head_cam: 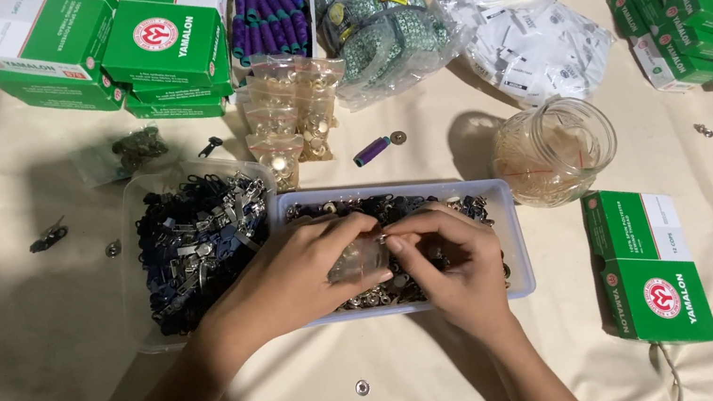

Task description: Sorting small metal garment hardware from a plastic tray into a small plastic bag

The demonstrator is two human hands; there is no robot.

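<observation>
We've got both hands over the white tray (514, 233) near the tabletop's front edge: left hand (292, 277) and right hand (457, 266) pinch a small clear bag (358, 259) between thumb and fingertips. It's probably light, limp and slick, so we'd grip it at the mouth. Green-and-white boxes (151, 47) are stacked at the back-left corner and right edge, one box (649, 273) lying front right, and clear bags of white tags (530, 30) sit at the back.

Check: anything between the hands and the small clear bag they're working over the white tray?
Nothing visible. Left hand and right hand already pinch the small clear bag directly, just above the white tray of metal fasteners. The zipper-pull container and glass jar sit off to either side.
</observation>
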